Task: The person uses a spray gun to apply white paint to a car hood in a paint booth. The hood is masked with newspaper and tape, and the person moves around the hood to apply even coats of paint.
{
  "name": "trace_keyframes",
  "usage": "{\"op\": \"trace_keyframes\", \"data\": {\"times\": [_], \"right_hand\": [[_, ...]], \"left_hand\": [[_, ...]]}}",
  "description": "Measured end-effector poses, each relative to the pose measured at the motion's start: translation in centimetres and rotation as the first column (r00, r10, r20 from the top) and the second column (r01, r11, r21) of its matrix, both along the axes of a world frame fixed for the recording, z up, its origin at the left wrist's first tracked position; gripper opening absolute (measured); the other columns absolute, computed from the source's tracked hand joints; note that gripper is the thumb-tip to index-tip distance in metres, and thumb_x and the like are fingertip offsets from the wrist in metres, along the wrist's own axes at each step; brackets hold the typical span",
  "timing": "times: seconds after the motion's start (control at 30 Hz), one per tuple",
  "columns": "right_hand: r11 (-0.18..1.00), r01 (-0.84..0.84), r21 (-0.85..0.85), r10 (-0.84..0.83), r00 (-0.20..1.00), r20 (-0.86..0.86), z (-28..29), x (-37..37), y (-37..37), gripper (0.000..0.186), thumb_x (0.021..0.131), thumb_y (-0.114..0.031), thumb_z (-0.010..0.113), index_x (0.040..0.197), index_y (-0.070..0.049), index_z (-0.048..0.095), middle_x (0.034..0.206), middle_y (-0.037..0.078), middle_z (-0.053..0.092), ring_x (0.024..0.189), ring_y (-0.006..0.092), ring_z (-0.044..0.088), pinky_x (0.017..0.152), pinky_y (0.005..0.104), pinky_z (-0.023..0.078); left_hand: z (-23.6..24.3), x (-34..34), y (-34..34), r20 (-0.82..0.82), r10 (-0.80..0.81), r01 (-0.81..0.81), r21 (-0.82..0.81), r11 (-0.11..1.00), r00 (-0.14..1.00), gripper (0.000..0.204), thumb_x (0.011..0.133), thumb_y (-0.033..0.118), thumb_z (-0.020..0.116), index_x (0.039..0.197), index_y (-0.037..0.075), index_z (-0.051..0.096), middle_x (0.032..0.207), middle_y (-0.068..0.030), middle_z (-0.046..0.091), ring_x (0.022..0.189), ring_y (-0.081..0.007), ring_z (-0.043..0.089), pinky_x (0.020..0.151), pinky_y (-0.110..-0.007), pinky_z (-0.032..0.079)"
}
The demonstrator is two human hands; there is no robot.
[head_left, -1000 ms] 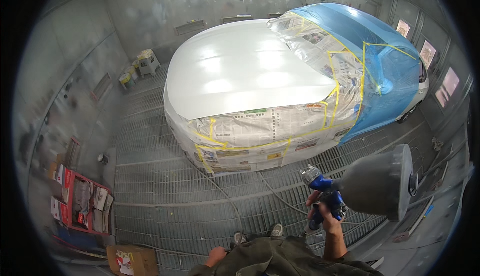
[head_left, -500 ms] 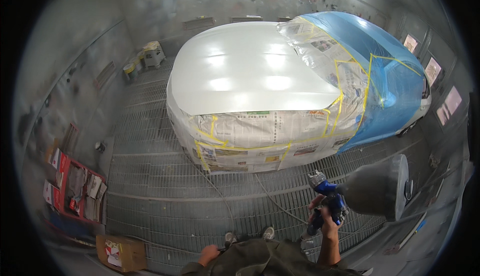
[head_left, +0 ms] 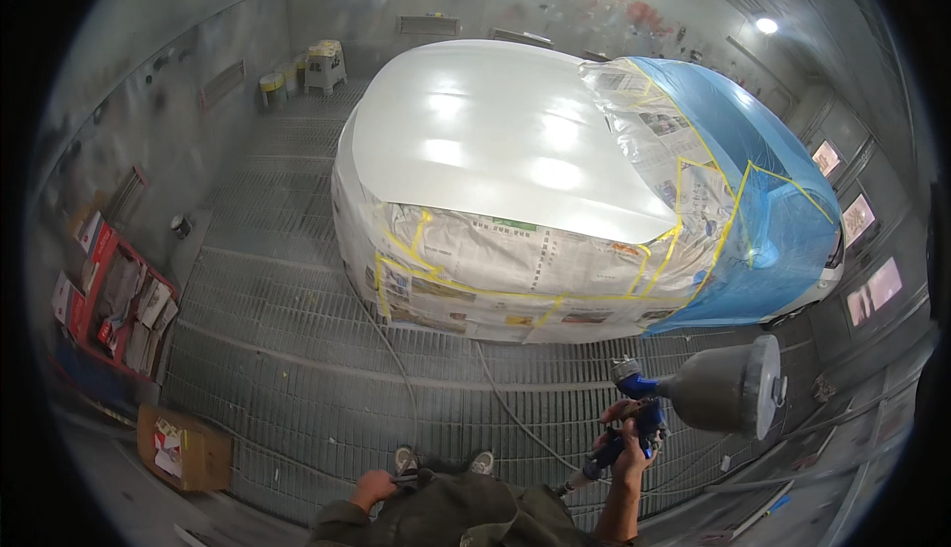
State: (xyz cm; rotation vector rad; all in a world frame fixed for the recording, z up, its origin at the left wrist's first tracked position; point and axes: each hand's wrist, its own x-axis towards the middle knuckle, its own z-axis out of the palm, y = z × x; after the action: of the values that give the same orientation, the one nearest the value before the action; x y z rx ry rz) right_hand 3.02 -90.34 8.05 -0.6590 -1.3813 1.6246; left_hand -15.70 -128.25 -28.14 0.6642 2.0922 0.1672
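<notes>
My right hand (head_left: 628,451) is wrapped round the grip of a blue and silver spray gun (head_left: 642,414), its nozzle tilted up toward the car. A large grey paint cup (head_left: 715,388) sits on the gun and leans to the right. Low in front of my body, my left hand (head_left: 373,489) is closed; what it may hold is too small to make out. Ahead of me stands a car with a glossy white hood (head_left: 495,141). Newspaper (head_left: 475,265) edged with yellow tape covers its near side, and blue film (head_left: 738,121) wraps its cabin.
A dark air hose (head_left: 515,413) runs over the grated floor (head_left: 287,349) between me and the car. At left are a red-rimmed bin (head_left: 119,294) of papers and a cardboard box (head_left: 198,453). A white step stool (head_left: 325,69) and buckets (head_left: 272,89) stand in the far left corner.
The view has turned and tilted, so the bin, box and my feet sit further left. My right hand keeps the spray gun, which appears slightly further left. My left hand stays closed.
</notes>
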Motion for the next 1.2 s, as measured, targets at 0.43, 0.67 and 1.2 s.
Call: {"op": "trace_keyframes", "data": {"times": [0.43, 0.67, 1.2], "right_hand": [[1.0, 0.013, 0.021, -0.014, 0.999, 0.035, -0.8, 0.1, 0.1, 0.025, 0.091, -0.018, 0.065, 0.108, -0.001, 0.057, 0.096, 0.013, 0.062, 0.083, 0.0195, 0.064, 0.05, 0.028, 0.056], [0.988, 0.147, 0.054, -0.15, 0.986, 0.069, -1.8, 1.4, 0.4, 0.031, 0.092, -0.026, 0.062, 0.112, -0.002, 0.059, 0.1, 0.01, 0.063, 0.082, 0.0179, 0.063, 0.047, 0.0276, 0.053], [0.921, 0.39, 0.02, -0.39, 0.918, 0.072, -1.9, 4.4, 0.9, 0.033, 0.094, -0.031, 0.061, 0.11, -0.003, 0.059, 0.099, 0.009, 0.062, 0.081, 0.0159, 0.062, 0.047, 0.0272, 0.05]], "left_hand": [[2.4, 0.3, -0.1, -0.044, 0.064, -0.06, 0.095, 0.994, 0.997, 0.035, 0.074, 0.035, 0.065, 0.092, 0.006, 0.074, 0.091, -0.022, 0.068, 0.089, -0.0445, 0.063, 0.08, -0.053, 0.05], [1.1, -0.7, -0.4, -0.088, -0.053, 0.063, 0.123, 0.99, 0.995, 0.031, 0.075, 0.031, 0.063, 0.093, 0.008, 0.074, 0.091, -0.0197, 0.069, 0.088, -0.044, 0.063, 0.079, -0.054, 0.05], [1.8, -2.3, 1.1, -0.031, -0.096, 0.097, 0.048, 0.994, 0.995, 0.033, 0.08, 0.035, 0.063, 0.095, 0.008, 0.075, 0.095, -0.0215, 0.068, 0.091, -0.0435, 0.063, 0.082, -0.053, 0.05]]}}
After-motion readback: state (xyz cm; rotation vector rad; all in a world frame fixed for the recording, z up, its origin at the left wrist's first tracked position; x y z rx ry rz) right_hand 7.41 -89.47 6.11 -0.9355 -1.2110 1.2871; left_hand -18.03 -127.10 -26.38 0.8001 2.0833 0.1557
